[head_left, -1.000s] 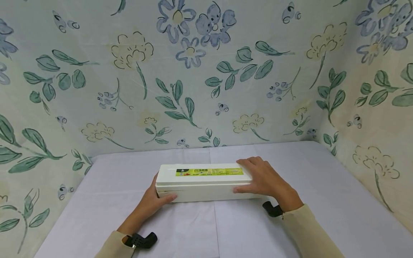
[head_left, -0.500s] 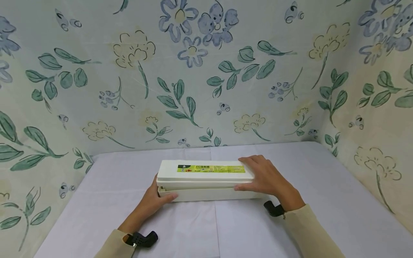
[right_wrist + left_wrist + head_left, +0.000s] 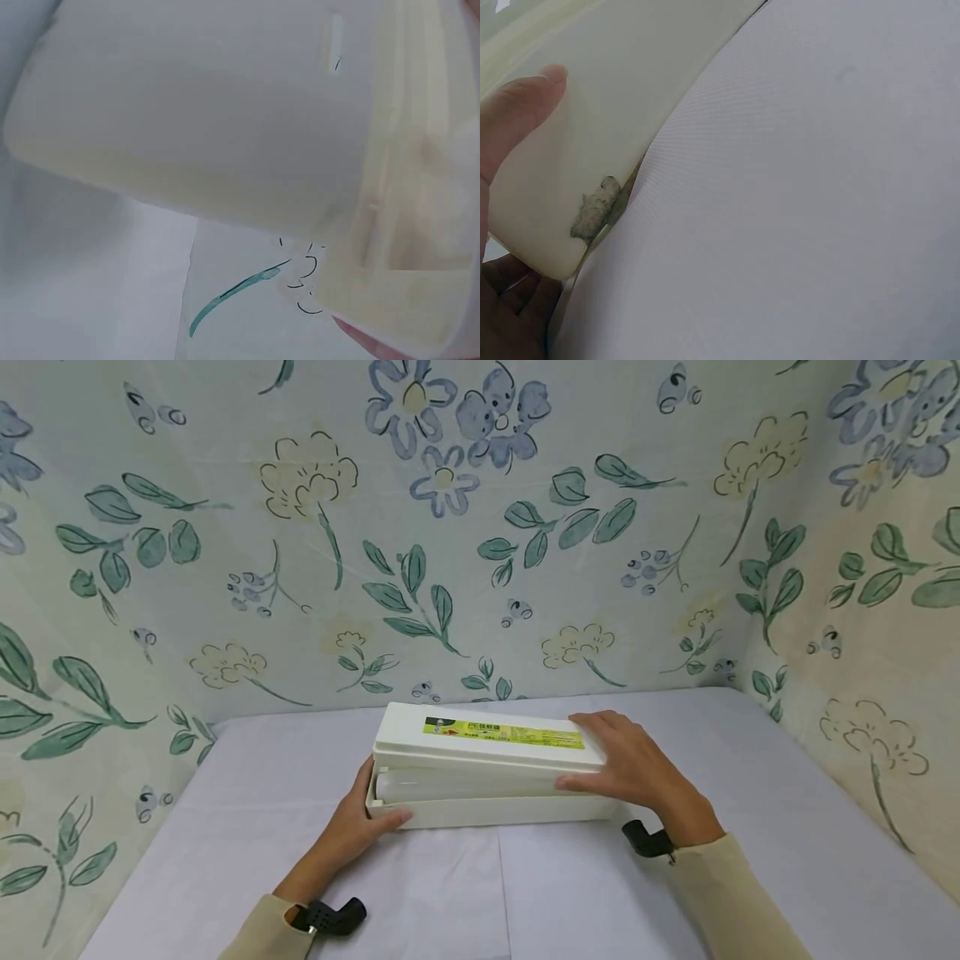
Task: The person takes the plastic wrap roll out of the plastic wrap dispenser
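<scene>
A long white cling film box lies across the table in the head view. Its lid [image 3: 408,728], with a yellow-green label [image 3: 502,733], is raised off the base [image 3: 487,812] and slants, left end higher. A pale roll of cling film [image 3: 465,782] shows in the gap. My right hand [image 3: 633,764] grips the lid's right end, thumb along the front edge. My left hand [image 3: 352,827] holds the base's left end, thumb on the front wall [image 3: 600,112]. In the right wrist view, the base's end wall [image 3: 195,120] and the lid's hollow underside [image 3: 427,225] appear close up.
White cloth [image 3: 450,893] covers the table. Behind it and at both sides hang flower-printed cloth walls [image 3: 480,635]. A black wrist device [image 3: 333,917] sits on the left wrist and another [image 3: 647,841] on the right.
My right hand has lifted the lid up and slightly right, tilting it and baring the roll inside. The base and my left hand have stayed in place.
</scene>
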### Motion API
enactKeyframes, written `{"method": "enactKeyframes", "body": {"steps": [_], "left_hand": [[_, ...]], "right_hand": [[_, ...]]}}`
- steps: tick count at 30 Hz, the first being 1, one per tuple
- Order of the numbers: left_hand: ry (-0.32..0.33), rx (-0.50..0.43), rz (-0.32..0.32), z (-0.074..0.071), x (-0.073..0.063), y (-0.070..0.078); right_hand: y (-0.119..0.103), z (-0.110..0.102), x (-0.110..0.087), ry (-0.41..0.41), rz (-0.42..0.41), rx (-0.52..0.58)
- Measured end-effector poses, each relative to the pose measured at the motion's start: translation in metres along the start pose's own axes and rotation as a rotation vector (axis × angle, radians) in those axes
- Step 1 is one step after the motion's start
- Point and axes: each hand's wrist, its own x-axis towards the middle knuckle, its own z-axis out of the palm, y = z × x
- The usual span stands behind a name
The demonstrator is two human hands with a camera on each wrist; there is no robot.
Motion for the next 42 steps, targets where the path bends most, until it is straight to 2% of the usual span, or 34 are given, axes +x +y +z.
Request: {"method": "enactKeyframes", "body": {"steps": [12, 23, 32, 42], "left_hand": [[-0.001, 0.006, 0.012, 0.001, 0.000, 0.001], [0.003, 0.037, 0.007, 0.000, 0.000, -0.001], [0.005, 0.036, 0.003, 0.001, 0.000, -0.001], [0.002, 0.035, 0.010, 0.001, 0.000, -0.002]], "right_hand": [[0.002, -0.009, -0.009, 0.047, 0.002, -0.057], [0.003, -0.015, -0.015, 0.015, 0.097, -0.045], [0.002, -0.018, -0.019, 0.041, 0.116, -0.055], [0.015, -0.027, -0.027, 0.139, 0.077, -0.115]]}}
